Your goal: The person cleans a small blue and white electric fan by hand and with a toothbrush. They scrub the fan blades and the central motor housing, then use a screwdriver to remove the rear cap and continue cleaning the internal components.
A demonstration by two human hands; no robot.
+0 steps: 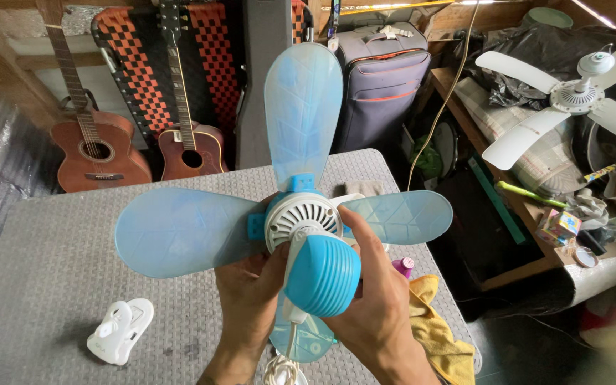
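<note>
Fan: a small blue ceiling fan (301,228) is held up over the near half of the grey counter (44,271), clear of its surface.
Left hand: the left hand (247,289) is wrapped under the white vented motor housing (302,219), fingers curled onto it from below.
Right hand: the right hand (372,285) grasps the ribbed blue cap (322,274) and the housing's right edge, fingers closed around them.
Axis: the motor's long axis runs from the blue cap, nearest the viewer, away and slightly up through the housing; the blade side faces the far wall.
Blades: one translucent blade (302,107) points far and up, one (180,232) to the left, one (401,216) to the right; a fourth (308,339) points near and is mostly hidden behind the hands.
Cord: a white cord (286,363) hangs from the cap toward the near edge.
Risk, blades: the long thin blades could knock the counter or flex at their blue brackets if the fan is tilted or lowered carelessly.
Risk, grip: the hold is at the hub only, so a twist of the cap could let the housing slip.
Risk, cord: the dangling cord could snag.
Nearby: a white plastic part (119,329) lies near left on the counter; a yellow cloth (436,328) lies near right.
</note>
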